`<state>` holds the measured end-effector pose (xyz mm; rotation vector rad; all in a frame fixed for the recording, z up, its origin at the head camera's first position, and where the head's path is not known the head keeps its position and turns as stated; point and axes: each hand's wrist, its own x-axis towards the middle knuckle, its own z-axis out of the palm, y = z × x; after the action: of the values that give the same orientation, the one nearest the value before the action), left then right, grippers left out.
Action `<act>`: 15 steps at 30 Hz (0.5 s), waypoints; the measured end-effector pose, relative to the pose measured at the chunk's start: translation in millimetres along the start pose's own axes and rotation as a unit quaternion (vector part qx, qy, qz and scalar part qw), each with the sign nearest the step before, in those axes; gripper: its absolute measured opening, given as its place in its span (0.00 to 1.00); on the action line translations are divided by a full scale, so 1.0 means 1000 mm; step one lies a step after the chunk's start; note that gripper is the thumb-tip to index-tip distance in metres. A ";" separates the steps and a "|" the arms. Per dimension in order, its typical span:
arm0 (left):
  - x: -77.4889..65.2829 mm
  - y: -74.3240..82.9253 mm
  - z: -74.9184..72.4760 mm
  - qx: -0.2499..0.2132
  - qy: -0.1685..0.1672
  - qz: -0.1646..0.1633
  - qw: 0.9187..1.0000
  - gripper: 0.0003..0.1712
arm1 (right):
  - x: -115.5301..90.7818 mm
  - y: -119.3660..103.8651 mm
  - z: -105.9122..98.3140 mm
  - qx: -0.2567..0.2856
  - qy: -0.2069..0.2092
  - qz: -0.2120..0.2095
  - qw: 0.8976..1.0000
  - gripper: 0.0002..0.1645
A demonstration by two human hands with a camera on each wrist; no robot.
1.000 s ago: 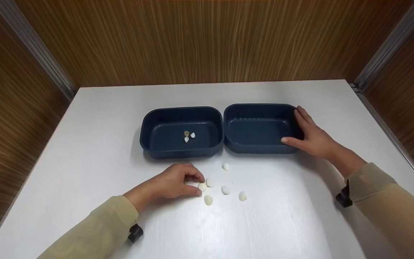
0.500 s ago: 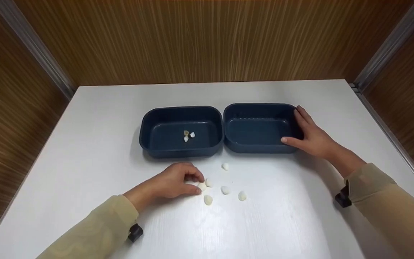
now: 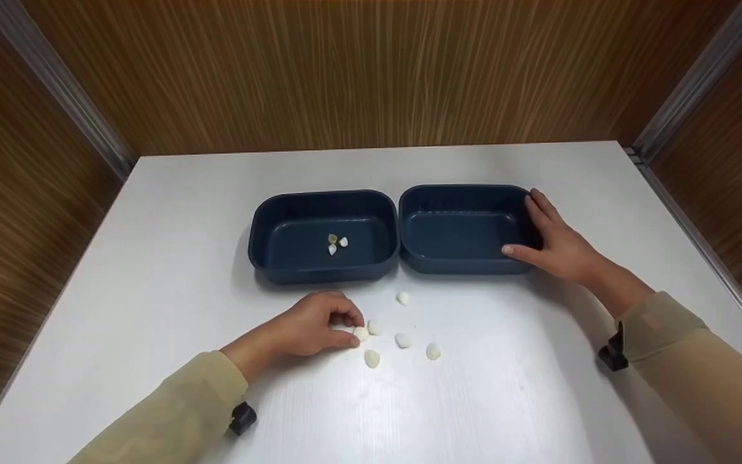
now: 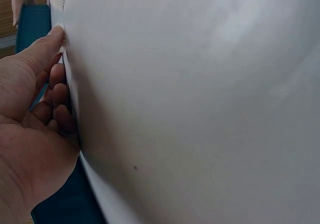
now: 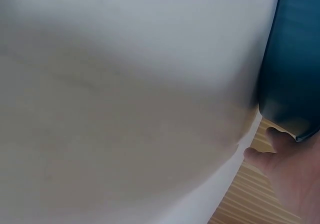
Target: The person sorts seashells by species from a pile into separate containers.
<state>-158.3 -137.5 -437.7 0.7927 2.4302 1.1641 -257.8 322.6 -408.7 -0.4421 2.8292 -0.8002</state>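
Note:
In the head view my left hand (image 3: 313, 324) pinches a small white seashell (image 3: 361, 334) on the table between thumb and index finger. Its other fingers are curled in, as the left wrist view shows. Other pale seashells lie close by, among them one shell (image 3: 372, 358) nearer me and another shell (image 3: 403, 298) near the containers. My right hand (image 3: 561, 248) holds the right end of a dark blue container (image 3: 467, 265), thumb over the near rim and fingers along the outer wall. That container's visible floor holds nothing.
A matching dark blue container (image 3: 323, 276) stands on the left, side by side with the other. Three small shells (image 3: 337, 243), one brownish, lie in it. Wood-grain panels (image 3: 371, 77) enclose the white table (image 3: 184, 212) at the back and sides.
Both hands stay nearly still; my left hand keeps its fingertips on the same seashell. The whole scene shifts very slightly left in the head view.

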 end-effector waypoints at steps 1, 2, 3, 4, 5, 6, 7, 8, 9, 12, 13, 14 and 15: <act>0.000 0.000 0.000 0.001 0.000 -0.002 1.000 0.09 | 0.000 0.000 0.000 0.000 0.000 0.001 1.000 0.67; 0.000 0.000 0.000 0.003 -0.001 -0.004 1.000 0.09 | 0.000 0.000 0.000 0.001 0.000 0.003 1.000 0.67; 0.000 0.000 0.000 0.003 -0.001 -0.005 1.000 0.09 | 0.001 0.000 0.000 0.002 0.000 0.003 1.000 0.67; 0.000 0.000 0.000 0.003 0.000 -0.007 1.000 0.09 | 0.001 0.000 0.000 0.003 0.001 0.003 1.000 0.67; 0.000 0.000 0.000 0.003 0.001 -0.007 1.000 0.09 | 0.001 0.000 0.000 0.003 0.001 0.005 1.000 0.66; 0.000 0.000 0.001 0.003 0.002 -0.007 1.000 0.09 | 0.000 0.000 0.000 0.003 0.001 0.005 1.000 0.66; 0.000 0.000 0.001 0.003 0.003 -0.006 1.000 0.09 | 0.001 0.000 0.000 0.003 0.002 0.004 1.000 0.66; 0.000 0.000 0.001 0.002 0.005 -0.006 1.000 0.09 | 0.000 0.000 0.000 0.003 0.002 0.002 1.000 0.66; 0.000 0.000 0.001 0.002 0.006 -0.006 1.000 0.10 | 0.000 0.000 0.000 0.003 0.003 0.001 1.000 0.66; 0.000 0.001 0.001 0.002 0.010 -0.008 1.000 0.10 | 0.000 0.001 0.000 0.003 0.003 -0.004 1.000 0.67; 0.000 0.001 0.001 0.002 0.011 -0.009 1.000 0.10 | 0.000 0.001 0.000 0.003 0.003 -0.006 1.000 0.67; 0.000 0.001 0.001 -0.001 0.011 -0.013 1.000 0.10 | 0.000 0.001 0.000 0.003 0.003 -0.005 1.000 0.67; 0.000 0.001 0.001 -0.004 0.011 -0.016 1.000 0.10 | 0.000 0.001 0.000 0.003 0.002 -0.006 1.000 0.66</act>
<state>-157.2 -136.6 -438.1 0.7389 2.4445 1.1760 -257.9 323.6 -409.6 -0.4582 2.8299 -0.8130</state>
